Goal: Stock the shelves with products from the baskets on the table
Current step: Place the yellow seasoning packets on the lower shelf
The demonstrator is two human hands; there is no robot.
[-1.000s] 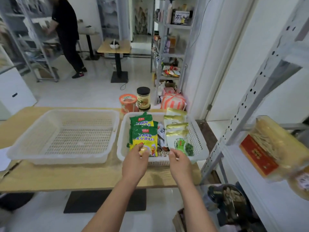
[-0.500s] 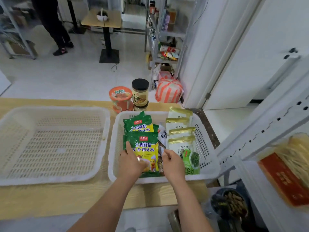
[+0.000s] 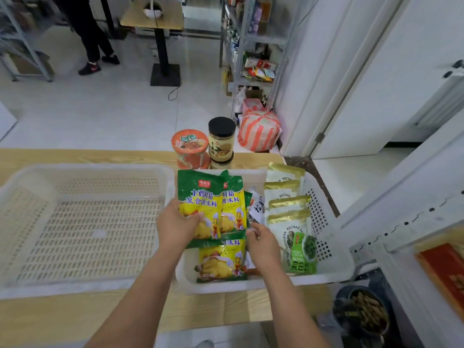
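Observation:
My left hand (image 3: 177, 226) grips a green-and-yellow seasoning packet (image 3: 198, 197) by its lower left edge and holds it lifted above the right basket (image 3: 334, 267). A second such packet (image 3: 232, 204) stands just behind it, and my right hand (image 3: 261, 241) pinches its lower right corner. A third one (image 3: 221, 262) lies flat in the basket below. Several white-and-gold pouches (image 3: 288, 217) stand in a row along the basket's right side. The white metal shelf (image 3: 391, 237) rises at the right.
The left basket (image 3: 82, 222) holds nothing. An orange noodle cup (image 3: 190, 148) and a black-lidded jar (image 3: 221, 139) stand on the wooden table (image 3: 75, 317) behind the right basket. A striped bag (image 3: 259, 130) sits on the floor. A person stands at the far left.
My left hand has lifted the front seasoning packet up out of the basket, uncovering the one lying below. My right hand has moved onto the second packet's corner. The view has tilted further down.

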